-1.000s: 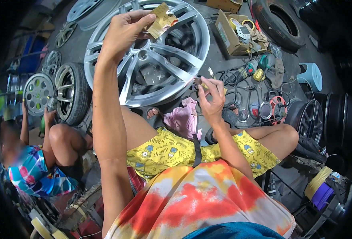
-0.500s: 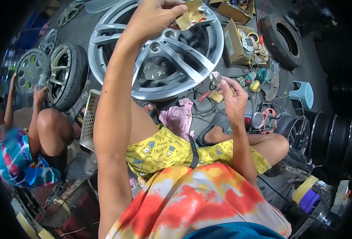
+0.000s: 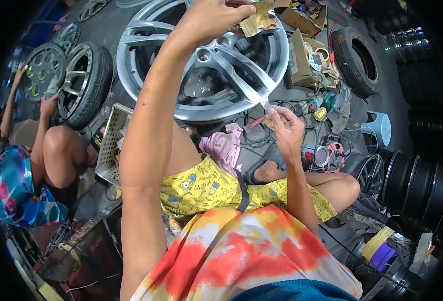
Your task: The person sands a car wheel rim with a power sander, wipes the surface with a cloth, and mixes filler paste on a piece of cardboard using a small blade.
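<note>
At the top, my left hand [image 3: 217, 19] is closed on a small tan sheet with printed marks, which looks like sandpaper [image 3: 258, 19], held over the large silver alloy wheel rim [image 3: 201, 111]. My right hand [image 3: 285, 129] pinches a small, thin grey piece [image 3: 267, 105], perhaps a blade or scraper. Its tip is at the rim's lower right edge, beside the end of a spoke; I cannot tell whether it touches. The rim lies face up beyond my crossed legs. A pink cloth [image 3: 222, 148] lies between my legs and the rim.
Left, another person's hand [image 3: 49, 104] is by a wheel with a tire [image 3: 93, 83]; a plastic basket [image 3: 110, 165] stands closer. Right are cardboard boxes [image 3: 298, 62], a loose tire [image 3: 356, 60], a blue stool [image 3: 377, 128], stacked dark rims [image 3: 412, 185], cables and power tools.
My right hand has moved slightly left and up, bringing the thin piece to the rim's edge. My left hand keeps the sheet over the rim. The view has shifted slightly.
</note>
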